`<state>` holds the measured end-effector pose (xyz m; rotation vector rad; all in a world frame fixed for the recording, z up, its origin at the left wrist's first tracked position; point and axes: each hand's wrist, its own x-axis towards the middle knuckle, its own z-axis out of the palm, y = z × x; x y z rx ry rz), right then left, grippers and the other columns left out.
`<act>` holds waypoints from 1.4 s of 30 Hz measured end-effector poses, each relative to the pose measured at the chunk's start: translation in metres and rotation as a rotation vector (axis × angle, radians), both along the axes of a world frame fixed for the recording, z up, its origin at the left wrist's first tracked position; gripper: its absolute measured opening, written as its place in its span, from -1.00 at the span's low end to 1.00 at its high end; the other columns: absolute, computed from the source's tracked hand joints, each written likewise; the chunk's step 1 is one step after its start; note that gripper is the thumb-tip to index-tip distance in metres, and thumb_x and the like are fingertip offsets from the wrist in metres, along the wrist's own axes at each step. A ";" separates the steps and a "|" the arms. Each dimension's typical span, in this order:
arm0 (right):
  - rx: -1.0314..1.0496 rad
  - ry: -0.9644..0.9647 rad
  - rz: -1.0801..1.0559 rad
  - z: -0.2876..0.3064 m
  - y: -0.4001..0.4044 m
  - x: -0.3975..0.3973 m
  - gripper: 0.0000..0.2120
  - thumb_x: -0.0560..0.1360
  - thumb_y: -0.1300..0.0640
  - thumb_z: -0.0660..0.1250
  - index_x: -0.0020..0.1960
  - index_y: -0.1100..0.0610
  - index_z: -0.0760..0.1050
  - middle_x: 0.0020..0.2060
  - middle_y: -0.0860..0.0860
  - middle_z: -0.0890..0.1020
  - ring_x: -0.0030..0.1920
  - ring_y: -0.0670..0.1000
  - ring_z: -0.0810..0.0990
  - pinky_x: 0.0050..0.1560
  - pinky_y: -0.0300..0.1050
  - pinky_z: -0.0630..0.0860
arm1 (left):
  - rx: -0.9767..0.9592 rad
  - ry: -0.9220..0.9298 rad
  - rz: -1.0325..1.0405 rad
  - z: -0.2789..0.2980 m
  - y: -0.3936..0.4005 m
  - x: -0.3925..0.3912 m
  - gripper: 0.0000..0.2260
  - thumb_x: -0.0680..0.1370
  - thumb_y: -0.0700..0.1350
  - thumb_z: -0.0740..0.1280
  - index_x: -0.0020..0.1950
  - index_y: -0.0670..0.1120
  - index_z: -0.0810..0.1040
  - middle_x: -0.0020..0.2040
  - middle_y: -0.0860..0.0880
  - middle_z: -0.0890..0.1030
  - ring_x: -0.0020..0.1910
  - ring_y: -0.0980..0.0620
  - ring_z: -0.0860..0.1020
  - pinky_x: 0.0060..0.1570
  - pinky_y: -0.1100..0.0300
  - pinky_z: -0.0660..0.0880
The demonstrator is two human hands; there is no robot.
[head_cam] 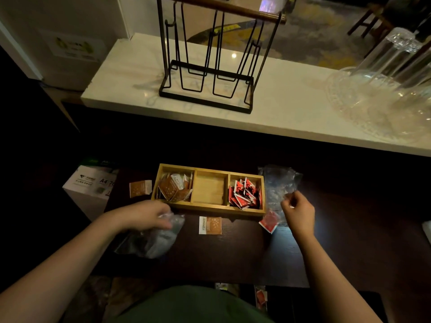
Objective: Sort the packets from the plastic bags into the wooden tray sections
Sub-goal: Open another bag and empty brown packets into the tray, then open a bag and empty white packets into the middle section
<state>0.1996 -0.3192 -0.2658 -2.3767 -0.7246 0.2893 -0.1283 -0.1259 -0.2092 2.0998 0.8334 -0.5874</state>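
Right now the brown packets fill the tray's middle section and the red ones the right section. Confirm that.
Not quite. The head view shows the brown packets in the left section of the wooden tray, not the middle, which holds nothing. The red packets are in the right section.

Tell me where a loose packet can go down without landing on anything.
The tray's middle section is bare, between the brown packets and red packets. The dark table is also bare near you, between the left bag and the right hand, below the brown packet. Both tray ends are crowded with bags and strays.
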 end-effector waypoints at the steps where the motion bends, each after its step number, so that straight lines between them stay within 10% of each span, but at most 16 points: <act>1: 0.009 0.040 0.002 -0.002 -0.001 0.001 -0.91 0.44 0.22 0.30 -0.23 0.18 0.43 -0.33 0.08 0.56 -0.28 0.12 0.53 -0.26 0.00 0.43 | -0.001 -0.016 -0.019 0.005 -0.003 0.005 -0.79 0.53 0.00 0.32 -0.27 0.07 0.36 -0.27 0.09 0.39 -0.31 0.14 0.36 -0.28 0.26 0.30; 6: -0.176 0.112 0.027 -0.014 -0.004 0.008 -0.82 0.47 0.18 0.34 0.06 0.16 0.46 -0.02 0.13 0.64 -0.05 0.15 0.59 -0.11 -0.01 0.49 | -0.108 -0.117 0.043 0.032 -0.015 0.019 -0.87 0.55 0.00 0.30 -0.18 0.09 0.40 -0.28 0.08 0.48 -0.39 0.21 0.46 -0.37 0.35 0.38; 14: 0.042 -0.425 0.179 0.021 0.023 -0.047 -0.81 0.40 0.27 0.40 0.01 0.20 0.54 0.05 0.13 0.56 0.10 0.10 0.45 0.09 -0.06 0.41 | -0.132 -0.345 0.441 0.041 -0.037 0.041 -0.90 0.53 0.01 0.30 -0.10 0.01 0.45 -0.12 0.06 0.55 -0.19 0.13 0.53 -0.28 0.30 0.46; 20: 0.240 0.268 0.597 0.057 0.047 -0.148 -0.87 0.50 0.27 0.33 -0.03 0.06 0.50 -0.17 -0.13 0.54 -0.16 -0.19 0.51 -0.14 -0.41 0.43 | -0.481 -0.477 0.875 0.026 -0.058 0.052 -0.69 0.49 -0.11 0.37 0.21 -0.12 0.45 0.10 -0.12 0.62 0.06 -0.05 0.61 0.09 0.04 0.54; 26: 0.307 0.454 0.472 0.057 0.059 -0.152 -0.74 0.47 0.31 0.35 -0.14 -0.07 0.47 -0.27 -0.11 0.55 -0.22 -0.01 0.57 -0.17 -0.14 0.56 | -0.722 -0.636 1.153 0.021 -0.067 0.046 -0.72 0.49 -0.36 0.32 0.18 -0.21 0.44 0.00 -0.22 0.61 -0.09 -0.07 0.63 -0.19 0.20 0.62; 42: 0.274 0.369 0.501 0.059 0.047 -0.158 -0.79 0.41 0.26 0.44 -0.15 -0.02 0.50 -0.24 -0.10 0.58 -0.18 -0.12 0.57 -0.20 -0.39 0.46 | -0.401 -0.501 0.760 0.016 -0.069 0.049 -0.85 0.57 -0.28 0.23 -0.17 -0.22 0.53 -0.29 -0.12 0.57 -0.34 0.07 0.59 -0.32 0.26 0.58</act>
